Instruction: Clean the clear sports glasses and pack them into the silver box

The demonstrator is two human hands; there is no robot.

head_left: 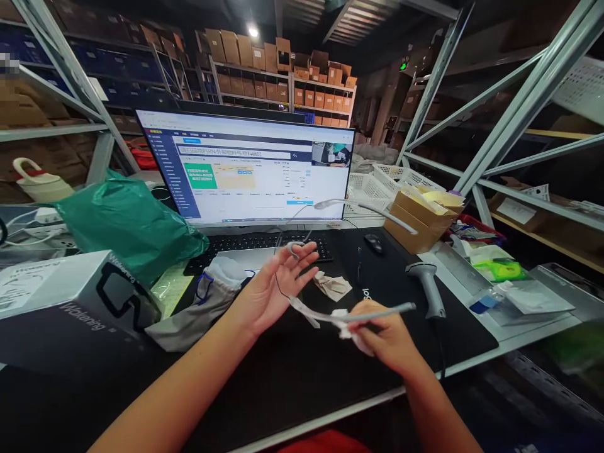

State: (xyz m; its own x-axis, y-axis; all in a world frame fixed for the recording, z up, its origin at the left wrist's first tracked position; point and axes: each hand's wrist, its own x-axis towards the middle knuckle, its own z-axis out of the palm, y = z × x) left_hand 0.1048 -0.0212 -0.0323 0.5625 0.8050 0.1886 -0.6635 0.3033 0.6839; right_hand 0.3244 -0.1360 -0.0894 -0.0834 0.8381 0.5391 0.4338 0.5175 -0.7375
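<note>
My left hand [276,286] is palm up over the black desk mat [283,371], fingers spread, with a thin grey cable [302,236] looped over its fingertips. My right hand [384,336] grips a grey stick-like part [377,313] together with a white cloth or paper scrap [349,327]. A pale strip [304,311] runs from that part toward my left palm. The cable rises to a grey strip [368,211] in front of the monitor.
A lit monitor [250,167] and keyboard [264,244] stand behind my hands. A barcode scanner [427,286], mouse [374,243], cardboard box [419,220] and white baskets [382,182] are right. A green bag [127,220], grey pouch [198,308] and printed box [61,302] lie left.
</note>
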